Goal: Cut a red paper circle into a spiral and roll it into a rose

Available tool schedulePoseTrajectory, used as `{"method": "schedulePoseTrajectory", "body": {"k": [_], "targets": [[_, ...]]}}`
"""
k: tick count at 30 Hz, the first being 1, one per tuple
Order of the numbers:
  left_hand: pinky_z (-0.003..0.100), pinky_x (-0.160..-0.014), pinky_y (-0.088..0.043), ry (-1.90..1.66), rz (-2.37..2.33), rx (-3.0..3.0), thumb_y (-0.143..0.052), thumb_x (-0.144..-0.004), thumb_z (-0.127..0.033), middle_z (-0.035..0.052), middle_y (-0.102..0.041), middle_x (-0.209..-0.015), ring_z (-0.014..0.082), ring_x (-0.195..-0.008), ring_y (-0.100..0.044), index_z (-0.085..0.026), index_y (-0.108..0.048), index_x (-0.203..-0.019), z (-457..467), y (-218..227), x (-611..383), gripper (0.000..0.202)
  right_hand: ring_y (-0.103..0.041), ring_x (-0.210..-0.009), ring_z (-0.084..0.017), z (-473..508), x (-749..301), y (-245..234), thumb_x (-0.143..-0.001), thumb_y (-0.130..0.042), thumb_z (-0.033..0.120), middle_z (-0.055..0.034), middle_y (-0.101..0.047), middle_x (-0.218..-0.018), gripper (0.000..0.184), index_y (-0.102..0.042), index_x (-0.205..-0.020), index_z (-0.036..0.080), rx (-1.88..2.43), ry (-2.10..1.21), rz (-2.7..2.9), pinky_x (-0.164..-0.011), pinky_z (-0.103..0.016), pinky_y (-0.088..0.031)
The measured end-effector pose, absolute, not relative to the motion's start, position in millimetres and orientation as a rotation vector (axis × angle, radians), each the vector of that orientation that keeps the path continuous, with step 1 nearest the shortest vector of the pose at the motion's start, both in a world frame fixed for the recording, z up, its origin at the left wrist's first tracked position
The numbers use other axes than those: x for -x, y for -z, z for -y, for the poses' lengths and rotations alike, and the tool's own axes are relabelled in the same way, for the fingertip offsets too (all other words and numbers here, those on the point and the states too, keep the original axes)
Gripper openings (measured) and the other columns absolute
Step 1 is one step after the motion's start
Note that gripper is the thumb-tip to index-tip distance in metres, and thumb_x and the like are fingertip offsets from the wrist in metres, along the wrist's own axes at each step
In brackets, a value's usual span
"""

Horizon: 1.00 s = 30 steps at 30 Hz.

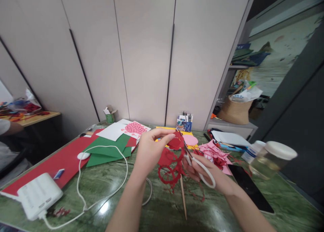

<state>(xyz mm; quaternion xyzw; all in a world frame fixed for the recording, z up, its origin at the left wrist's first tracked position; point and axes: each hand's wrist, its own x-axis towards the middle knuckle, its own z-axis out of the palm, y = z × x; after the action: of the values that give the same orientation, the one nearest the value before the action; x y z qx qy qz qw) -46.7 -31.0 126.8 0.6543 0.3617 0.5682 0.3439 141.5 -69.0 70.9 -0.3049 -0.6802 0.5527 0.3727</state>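
My left hand [150,150] pinches the top of a red paper cutting [171,164] with lacy holes, holding it up over the green marble table [162,205]. My right hand [202,173] grips white-handled scissors [199,169], fingers through the loops, with the blades pointing up-left into the red paper near its upper right edge. A thin wooden stick [183,200] lies on the table just below both hands. Small red paper scraps [197,195] lie scattered under the cutting.
A white power bank [37,195] with its cable [101,191] lies at left on red and green paper sheets [106,151]. A black phone [249,188], a lidded glass jar [272,159], pink cuttings [215,154] and a marker box [184,123] are nearby. Another person's arm [8,127] shows far left.
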Motion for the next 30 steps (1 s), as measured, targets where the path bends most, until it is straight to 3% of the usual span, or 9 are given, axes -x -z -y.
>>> {"method": "schedulePoseTrajectory", "body": {"k": [17, 30], "targets": [[0.025, -0.066, -0.053, -1.337, -0.963, -1.756, -0.064, -0.072, -0.024, 0.0036, -0.073, -0.079, 0.0155, -0.072, -0.066, -0.02, -0.071, -0.079, 33.2, -132.3, 60.3, 0.011, -0.029, -0.055, -0.009, 70.3, -151.3, -77.1, -0.089, -0.042, 0.048, 0.0038, -0.035, -0.067, 0.031, -0.043, -0.079, 0.019, 0.915, -1.445, 1.841, -0.05, -0.025, -0.022], [0.024, -0.057, -0.049, -1.16, -0.983, -2.006, -0.062, -0.07, -0.025, 0.0027, -0.071, -0.07, 0.0148, -0.064, -0.063, -0.023, -0.071, -0.068, 33.2, -133.8, 73.0, 0.009, -0.027, -0.056, -0.01, 68.0, -168.0, -77.7, -0.088, -0.045, 0.047, 0.0035, -0.034, -0.066, 0.03, -0.055, -0.084, 0.019, 1.138, -1.308, 2.012, -0.047, -0.022, -0.025]]}}
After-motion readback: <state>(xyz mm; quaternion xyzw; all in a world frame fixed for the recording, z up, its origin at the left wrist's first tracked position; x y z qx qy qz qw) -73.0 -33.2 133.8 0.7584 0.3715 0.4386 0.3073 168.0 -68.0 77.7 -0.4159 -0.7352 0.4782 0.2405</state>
